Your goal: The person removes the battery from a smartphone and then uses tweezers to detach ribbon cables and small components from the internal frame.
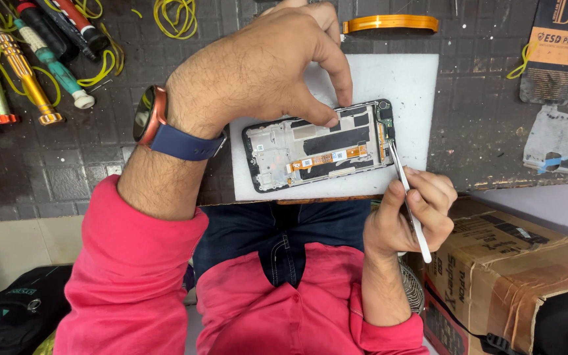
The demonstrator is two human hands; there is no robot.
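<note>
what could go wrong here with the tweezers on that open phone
1. The tweezers in the right hand touch the phone at its end by the orange flex; a slip might tear it.
2. The left hand pins only the top edge, so the phone could pivot on the white pad.

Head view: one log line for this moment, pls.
left hand: steadies opened phone | right hand: holds tweezers, tips at phone's camera end | phone on white pad
</note>
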